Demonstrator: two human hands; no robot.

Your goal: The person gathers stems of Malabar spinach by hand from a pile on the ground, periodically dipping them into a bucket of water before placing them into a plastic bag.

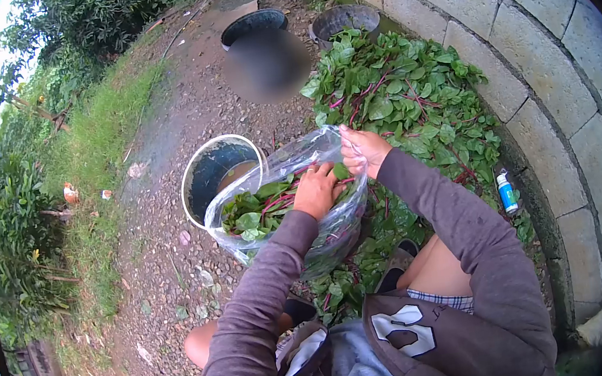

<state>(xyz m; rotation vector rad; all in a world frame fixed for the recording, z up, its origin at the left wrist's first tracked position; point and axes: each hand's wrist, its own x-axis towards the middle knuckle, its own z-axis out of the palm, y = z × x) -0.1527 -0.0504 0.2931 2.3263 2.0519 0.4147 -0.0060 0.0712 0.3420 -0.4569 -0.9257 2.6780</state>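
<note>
A clear plastic bag (pixel 311 268) stands wide-mouthed before me, holding green leaves with pink-red stems (pixel 249 221). My left hand (pixel 318 190) is inside its mouth, pressed down on the leaves with the fingers lying over them. At the bag's upper right, my right hand (pixel 364 150) has its fingers closed round the gathered plastic rim. A large heap of the same leafy stems (pixel 409 92) lies on the ground beyond and to the right of the bag, and more leaves lie below it near my feet.
Left of the bag stands a round bucket (pixel 190 179) with brownish liquid. Farther off are a dark basin (pixel 253 22) and a black tub (pixel 345 21). A blue and white bottle (pixel 507 193) stands by the block wall (pixel 527 70). Grass (pixel 95 130) and bushes border the left.
</note>
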